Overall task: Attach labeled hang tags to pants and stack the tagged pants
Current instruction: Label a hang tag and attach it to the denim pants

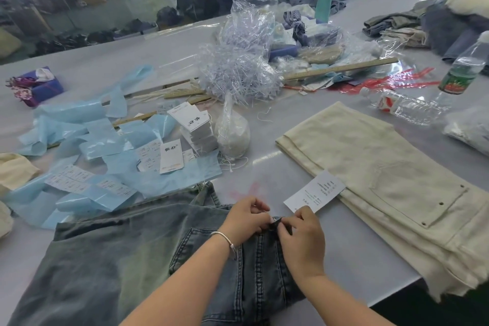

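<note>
The jeans [127,259] are faded blue-grey denim with darker seams, beside cream pants [383,180] and a white hang tag [315,190] printed in black. Pale blue plastic sheets [87,137] lie near a teal bottle [324,2] and red strips [391,82]

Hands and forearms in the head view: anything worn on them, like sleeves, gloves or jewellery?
Both forearms are bare, with no sleeves in view and no gloves. The left hand has a thin silver bangle around its wrist. The right hand shows no ring, watch or band.
</note>
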{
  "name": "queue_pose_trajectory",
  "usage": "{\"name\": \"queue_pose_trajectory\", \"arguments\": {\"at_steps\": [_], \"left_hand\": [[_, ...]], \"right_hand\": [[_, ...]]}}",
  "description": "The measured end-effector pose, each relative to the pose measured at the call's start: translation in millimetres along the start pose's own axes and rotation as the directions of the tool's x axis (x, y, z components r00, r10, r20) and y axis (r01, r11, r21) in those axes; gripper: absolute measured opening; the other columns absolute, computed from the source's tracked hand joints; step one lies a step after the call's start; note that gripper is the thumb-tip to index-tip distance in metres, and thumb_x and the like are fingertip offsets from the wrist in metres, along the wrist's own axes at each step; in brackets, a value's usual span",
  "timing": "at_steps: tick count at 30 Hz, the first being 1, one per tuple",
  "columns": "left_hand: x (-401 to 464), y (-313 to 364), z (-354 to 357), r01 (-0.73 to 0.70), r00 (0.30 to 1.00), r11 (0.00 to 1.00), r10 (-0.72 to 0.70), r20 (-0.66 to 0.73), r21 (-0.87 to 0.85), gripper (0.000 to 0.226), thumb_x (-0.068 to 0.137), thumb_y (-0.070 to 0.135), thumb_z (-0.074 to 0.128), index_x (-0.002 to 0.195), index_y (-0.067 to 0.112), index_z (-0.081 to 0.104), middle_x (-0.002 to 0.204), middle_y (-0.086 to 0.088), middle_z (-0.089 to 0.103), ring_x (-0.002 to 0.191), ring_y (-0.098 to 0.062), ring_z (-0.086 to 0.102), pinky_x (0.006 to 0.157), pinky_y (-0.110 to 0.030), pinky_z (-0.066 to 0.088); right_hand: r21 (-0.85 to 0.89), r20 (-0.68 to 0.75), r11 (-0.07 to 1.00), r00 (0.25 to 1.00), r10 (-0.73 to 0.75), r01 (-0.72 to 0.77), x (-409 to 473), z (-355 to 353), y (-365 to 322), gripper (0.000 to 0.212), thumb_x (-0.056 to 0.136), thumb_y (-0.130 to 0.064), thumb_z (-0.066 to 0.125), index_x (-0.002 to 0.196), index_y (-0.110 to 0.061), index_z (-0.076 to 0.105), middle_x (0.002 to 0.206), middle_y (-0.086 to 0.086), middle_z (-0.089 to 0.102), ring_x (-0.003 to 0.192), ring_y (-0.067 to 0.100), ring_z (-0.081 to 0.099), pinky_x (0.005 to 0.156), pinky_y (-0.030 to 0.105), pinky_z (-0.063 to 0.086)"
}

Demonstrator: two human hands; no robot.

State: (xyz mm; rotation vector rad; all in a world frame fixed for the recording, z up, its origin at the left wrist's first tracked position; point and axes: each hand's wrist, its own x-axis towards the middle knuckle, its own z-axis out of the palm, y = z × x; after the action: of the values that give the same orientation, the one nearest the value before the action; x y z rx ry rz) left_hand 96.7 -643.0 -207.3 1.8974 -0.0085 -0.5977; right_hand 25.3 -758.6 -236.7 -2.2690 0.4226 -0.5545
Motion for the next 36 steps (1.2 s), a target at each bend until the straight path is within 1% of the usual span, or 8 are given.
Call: {"name": "queue_pose_trajectory", "arguments": {"at_steps": [5,12,16,19,22,27,31,36], "left_hand": [[0,3,-3,0.142,0.989,0.961,-0.149,-0.013,-0.237,0.010,0.082,0.000,0.072,0.081,0.000,0.062,0.058,-0.007,0.061,0.042,-0.008,0.052,0.041,-0.015,0.041],[5,5,8,0.134,0.990,0.986,-0.137,-0.025,-0.103,0.021,0.086,0.005,0.071,0.068,0.010,0.061,0.063,-0.002,0.058,0.051,-0.005,0.052,0.048,-0.014,0.049],[6,1,9,0.079,0.993,0.995,-0.072,-0.097,0.064,0.030,0.091,0.016,0.065,0.062,0.016,0.059,0.055,0.000,0.053,0.049,-0.010,0.045,0.050,-0.023,0.041],[9,1,9,0.054,0.990,0.995,-0.064,-0.123,-0.083,0.029,0.097,0.019,0.057,0.069,0.013,0.059,0.069,-0.005,0.067,0.052,-0.013,0.048,0.046,-0.022,0.034],[9,8,6,0.062,0.992,0.918,-0.100,-0.079,-0.392,0.020,0.099,0.017,0.054,0.082,0.007,0.055,0.080,0.000,0.075,0.045,-0.006,0.052,0.035,-0.014,0.027],[6,14,13,0.106,0.992,0.817,-0.128,0.001,-0.567,0.019,0.099,0.020,0.053,0.083,0.011,0.050,0.057,0.001,0.057,0.039,-0.005,0.043,0.036,-0.012,0.030],[6,13,17,0.074,0.992,0.845,-0.115,-0.046,-0.530,0.013,0.096,0.012,0.058,0.086,0.009,0.051,0.057,0.000,0.051,0.040,-0.007,0.042,0.040,-0.014,0.034],[6,11,15,0.002,0.992,0.910,-0.054,-0.114,-0.414,0.005,0.096,0.001,0.053,0.094,0.004,0.056,0.067,-0.008,0.059,0.046,-0.009,0.056,0.045,-0.017,0.046]], "right_hand": [[0.187,-0.067,0.976,0.990,0.124,-0.110,-4,12,-2,0.011,0.070,0.001,0.081,0.073,-0.008,0.076,0.070,0.001,0.047,0.066,0.024,0.049,0.059,0.036,0.046],[0.217,-0.082,0.972,0.991,0.110,-0.090,-3,14,1,0.012,0.071,0.003,0.079,0.077,-0.007,0.078,0.074,0.007,0.051,0.072,0.026,0.052,0.062,0.029,0.042],[0.247,-0.003,0.969,1.000,0.013,-0.011,1,8,7,0.013,0.073,-0.001,0.079,0.080,-0.012,0.079,0.087,0.001,0.057,0.076,0.015,0.055,0.066,0.013,0.041],[0.292,0.048,0.955,0.997,-0.064,0.047,12,-7,22,0.033,0.075,0.012,0.065,0.087,-0.015,0.078,0.103,-0.005,0.062,0.087,0.009,0.057,0.072,0.020,0.048],[0.086,0.140,0.984,0.976,-0.169,0.158,32,-22,43,0.057,0.065,0.014,0.046,0.106,-0.013,0.073,0.117,-0.001,0.064,0.112,0.020,0.055,0.092,0.035,0.047],[-0.299,0.580,0.894,0.808,-0.107,0.333,60,-23,59,0.075,0.078,0.003,0.044,0.143,-0.033,0.040,0.153,-0.018,0.030,0.145,0.005,0.015,0.118,0.032,0.003],[-0.313,0.634,0.866,0.765,-0.114,0.389,71,-21,56,0.058,0.084,-0.001,0.043,0.129,-0.035,0.056,0.141,-0.021,0.046,0.138,-0.001,0.029,0.116,0.034,-0.011],[-0.211,0.414,0.903,0.871,-0.265,0.375,83,-29,38,0.029,0.078,-0.016,0.041,0.084,-0.023,0.068,0.078,-0.008,0.066,0.084,0.016,0.059,0.110,0.038,0.019]]}}
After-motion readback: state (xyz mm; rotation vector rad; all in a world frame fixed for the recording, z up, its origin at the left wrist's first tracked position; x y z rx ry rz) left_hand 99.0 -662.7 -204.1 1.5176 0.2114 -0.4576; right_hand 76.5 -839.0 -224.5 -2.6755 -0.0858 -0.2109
